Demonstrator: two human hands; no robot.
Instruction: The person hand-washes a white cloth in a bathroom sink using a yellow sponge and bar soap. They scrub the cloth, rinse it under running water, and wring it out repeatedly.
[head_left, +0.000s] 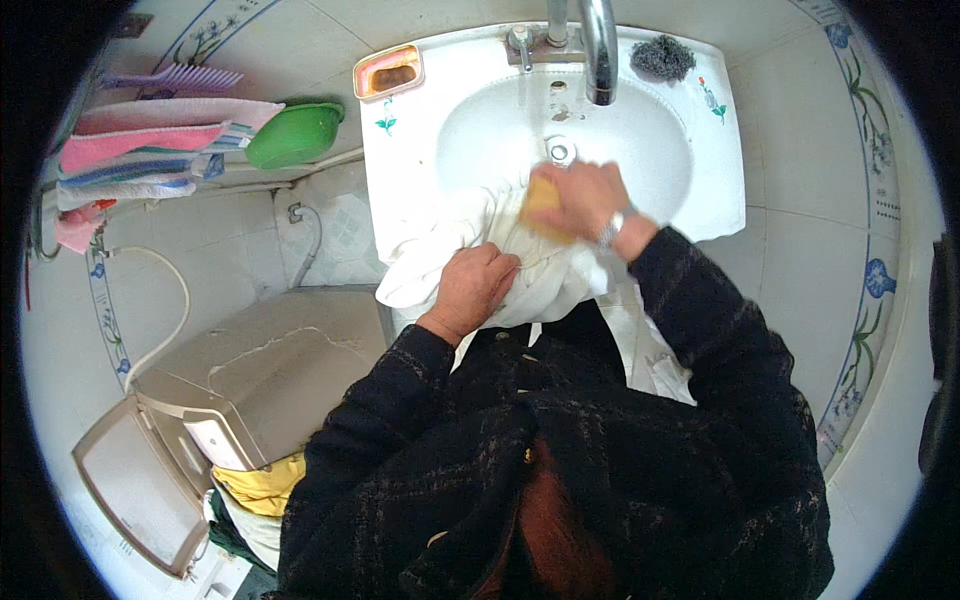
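Note:
White cloth (442, 225), perhaps a garment, lies bunched over the front edge of a white ceramic washbasin (712, 187). My left hand (476, 285) grips a fold of it near the basin's front. In my right hand (589, 199), slightly blurred, is a yellowish block (544, 206), which looks like a bar of soap, pressed against or just over the cloth. Beyond my right hand are the drain (559, 151) and the curved metal faucet (601, 60). The cloth's underside is hidden.
A soap dish (388, 73) stands on the basin's back left corner, a dark scouring pad (664, 58) at its back right. Towels (142, 157) and a green bowl (295, 136) hang at the left. Below them is a washing machine (277, 360) with clothes (259, 487) at its opening.

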